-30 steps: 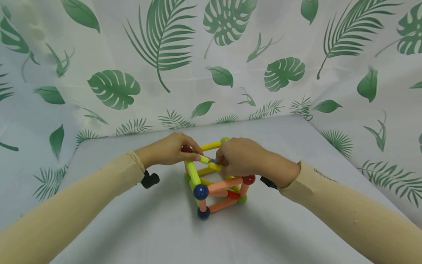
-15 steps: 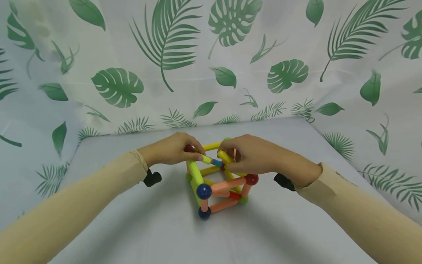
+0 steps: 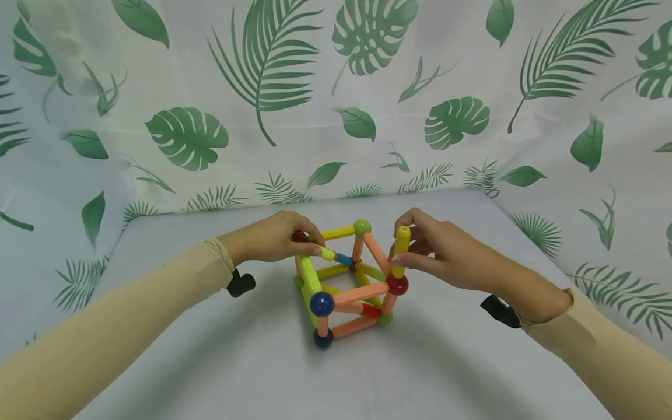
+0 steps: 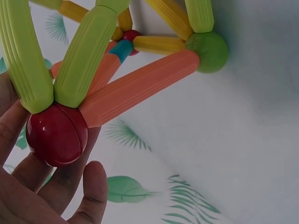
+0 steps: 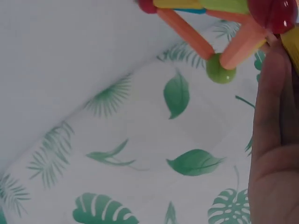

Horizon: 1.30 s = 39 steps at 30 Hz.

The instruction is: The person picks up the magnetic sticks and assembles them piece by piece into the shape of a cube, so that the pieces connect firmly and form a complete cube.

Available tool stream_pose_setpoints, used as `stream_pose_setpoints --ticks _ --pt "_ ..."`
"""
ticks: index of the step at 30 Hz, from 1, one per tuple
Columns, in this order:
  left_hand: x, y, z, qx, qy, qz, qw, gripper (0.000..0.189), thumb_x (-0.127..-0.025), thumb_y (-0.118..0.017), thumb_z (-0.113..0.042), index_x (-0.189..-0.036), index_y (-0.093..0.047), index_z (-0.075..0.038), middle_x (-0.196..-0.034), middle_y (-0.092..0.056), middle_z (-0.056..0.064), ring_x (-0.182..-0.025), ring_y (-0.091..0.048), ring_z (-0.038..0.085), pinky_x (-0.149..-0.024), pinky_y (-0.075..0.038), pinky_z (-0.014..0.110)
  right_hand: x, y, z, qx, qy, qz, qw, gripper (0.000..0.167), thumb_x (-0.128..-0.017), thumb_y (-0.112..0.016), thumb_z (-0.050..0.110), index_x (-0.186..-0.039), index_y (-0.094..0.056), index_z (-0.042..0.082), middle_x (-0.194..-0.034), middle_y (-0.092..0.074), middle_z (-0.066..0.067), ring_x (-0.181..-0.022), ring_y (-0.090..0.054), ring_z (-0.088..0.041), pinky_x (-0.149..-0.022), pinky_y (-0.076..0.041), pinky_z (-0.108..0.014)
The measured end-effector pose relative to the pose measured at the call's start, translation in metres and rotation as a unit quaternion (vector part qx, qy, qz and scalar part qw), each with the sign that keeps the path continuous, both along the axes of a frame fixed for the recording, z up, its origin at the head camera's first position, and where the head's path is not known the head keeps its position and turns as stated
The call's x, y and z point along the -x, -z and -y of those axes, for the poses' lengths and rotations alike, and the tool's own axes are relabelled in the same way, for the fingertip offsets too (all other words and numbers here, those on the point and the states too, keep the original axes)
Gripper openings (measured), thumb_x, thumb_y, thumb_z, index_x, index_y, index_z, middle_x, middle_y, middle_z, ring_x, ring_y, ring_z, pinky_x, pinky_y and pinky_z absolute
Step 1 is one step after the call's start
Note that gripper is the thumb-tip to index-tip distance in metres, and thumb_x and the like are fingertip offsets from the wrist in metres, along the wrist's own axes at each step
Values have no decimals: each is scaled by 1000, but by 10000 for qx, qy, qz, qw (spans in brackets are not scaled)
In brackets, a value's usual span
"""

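A frame of magnetic rods and balls stands on the table. My left hand is at its back left corner and pinches a light green rod beside a dark red ball. That red ball joins green and orange rods in the left wrist view. My right hand holds a yellow rod upright between thumb and fingers. Its lower end meets or nearly meets the red ball at the frame's right corner. In the right wrist view, the hand hides most of that rod.
Dark blue balls form the near corner, and a green ball tops the far one. An orange rod runs between the green and red balls. Behind the pale table hangs a leaf-patterned cloth.
My right hand has moved right from over the frame's middle, bringing the yellow rod upright above the red ball. My left hand keeps its hold at the back left corner.
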<state>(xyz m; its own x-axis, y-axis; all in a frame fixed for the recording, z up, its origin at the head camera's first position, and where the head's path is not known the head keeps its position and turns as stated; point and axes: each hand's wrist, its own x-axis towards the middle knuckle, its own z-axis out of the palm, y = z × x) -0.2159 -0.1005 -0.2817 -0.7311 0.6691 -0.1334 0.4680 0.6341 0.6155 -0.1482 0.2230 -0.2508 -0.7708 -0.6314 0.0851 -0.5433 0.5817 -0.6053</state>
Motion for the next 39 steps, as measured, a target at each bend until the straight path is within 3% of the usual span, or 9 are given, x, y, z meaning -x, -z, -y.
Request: stream_pose_setpoints --ticks 6,9,13,16,22,29,32,35,39 --pt "0 -1 -1 -4 35 -25 10000 19 -99 -69 -30 -113 -76 -21 -102 -68 -4 -85 -60 16 -76 -52 31 -19 4 -22 211 225 -600 9977 35 -87 -82 20 -101 -50 19 -96 -72 15 -89 -69 -9 -59 -56 -29" --pt "0 -2 -1 -3 40 -35 10000 19 -99 -69 -31 -113 -76 -21 -102 -68 -4 -85 -59 16 -76 -51 32 -28 1 -29 -506 370 -918 9938 31 -85 -85 23 -102 -59 22 -93 -69 19 -86 -66 -3 -65 -56 -26" --pt "0 -3 0 -10 28 -50 10000 19 -98 -69 -32 -112 -76 -22 -102 -68 -4 -84 -59 16 -75 -51 32 -38 5 -26 -1700 341 -1084 9789 30 -87 -83 27 -114 -71 22 -90 -63 20 -73 -57 3 -63 -52 -22" --pt "-1 -3 1 -21 25 -55 10000 19 -98 -70 -31 -112 -76 -21 -102 -68 -4 -83 -59 16 -75 -51 32 -41 14 -22 -1975 152 -1106 9739 26 -88 -79 24 -113 -74 18 -87 -58 18 -66 -51 3 -58 -48 -20" --pt "-2 -2 0 35 14 -27 10000 18 -98 -70 -32 -112 -76 -23 -106 -67 -4 -86 -59 16 -78 -51 32 -38 27 -22 -1857 13 -910 9784 18 -88 -72 18 -106 -71 19 -85 -56 19 -67 -50 1 -59 -47 -23" --pt "-1 0 -3 56 66 -49 10000 18 -99 -68 -32 -113 -76 -23 -104 -68 -5 -86 -59 16 -78 -52 32 -39 35 -30 -2023 -131 -448 9782 31 -89 -72 15 -119 -68 23 -83 -57 19 -68 -52 1 -63 -49 -24" --pt "-1 0 -4 51 77 -64 9999 18 -99 -69 -31 -113 -76 -22 -104 -68 -5 -86 -60 16 -78 -52 32 -37 27 -33 -2217 27 -331 9746 30 -89 -75 15 -118 -70 23 -89 -62 18 -73 -55 0 -66 -51 -26" --pt "-1 -1 -4 66 97 -75 9999 19 -99 -68 -31 -113 -76 -22 -105 -68 -4 -86 -59 16 -78 -51 32 -31 4 -32 -2304 373 -427 9715 29 -90 -76 17 -118 -70 22 -88 -64 17 -73 -57 -2 -65 -52 -27" --pt "-2 -2 -3 104 77 -60 9999 19 -99 -68 -31 -114 -75 -21 -105 -67 -4 -86 -58 17 -77 -51 32 -16 -28 -15 -1687 618 -652 9816 30 -91 -77 20 -120 -70 17 -86 -67 14 -75 -61 -5 -66 -54 -29"
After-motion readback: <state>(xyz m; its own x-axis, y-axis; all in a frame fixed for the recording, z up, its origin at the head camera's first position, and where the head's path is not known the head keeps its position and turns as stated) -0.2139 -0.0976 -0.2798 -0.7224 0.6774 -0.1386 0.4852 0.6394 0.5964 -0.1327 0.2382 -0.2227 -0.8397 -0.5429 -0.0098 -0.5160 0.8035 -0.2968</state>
